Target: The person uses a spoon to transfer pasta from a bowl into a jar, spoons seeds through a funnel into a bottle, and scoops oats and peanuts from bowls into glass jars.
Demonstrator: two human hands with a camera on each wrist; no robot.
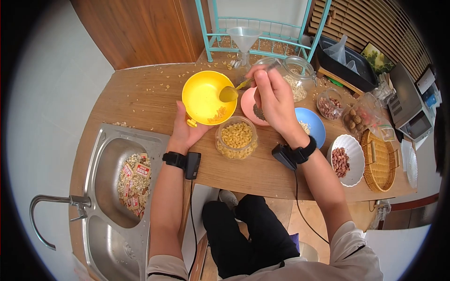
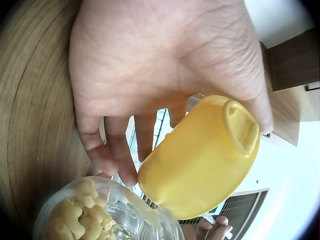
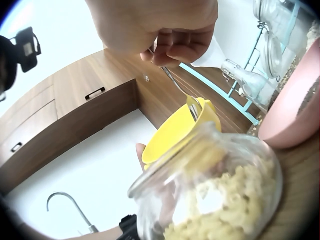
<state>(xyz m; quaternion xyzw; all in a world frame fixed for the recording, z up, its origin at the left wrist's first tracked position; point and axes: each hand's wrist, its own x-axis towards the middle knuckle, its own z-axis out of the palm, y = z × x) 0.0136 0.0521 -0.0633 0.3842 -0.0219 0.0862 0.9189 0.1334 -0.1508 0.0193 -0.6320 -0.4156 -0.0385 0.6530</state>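
My left hand (image 1: 188, 129) holds a yellow bowl (image 1: 199, 89) from below and the side, thumb by its small handle (image 2: 241, 128). The bowl is tilted, and a few macaroni pieces (image 1: 218, 114) lie low inside it. In my right hand (image 1: 274, 96) is a metal spoon (image 1: 228, 94), gripped by the handle, its head inside the bowl near the right wall. Just below the bowl stands a clear jar of macaroni (image 1: 236, 136), also large in the right wrist view. A pink bowl (image 1: 247, 104) with dark small grains sits partly hidden behind my right hand.
A blue plate (image 1: 316, 125), a white fluted bowl of peanuts (image 1: 355, 157) and a wicker basket (image 1: 378, 161) stand to the right. Behind are a funnel (image 1: 243, 37), glass jar (image 1: 300, 70) and teal rack (image 1: 262, 35). The sink (image 1: 105, 173) holds spilled grains and packets.
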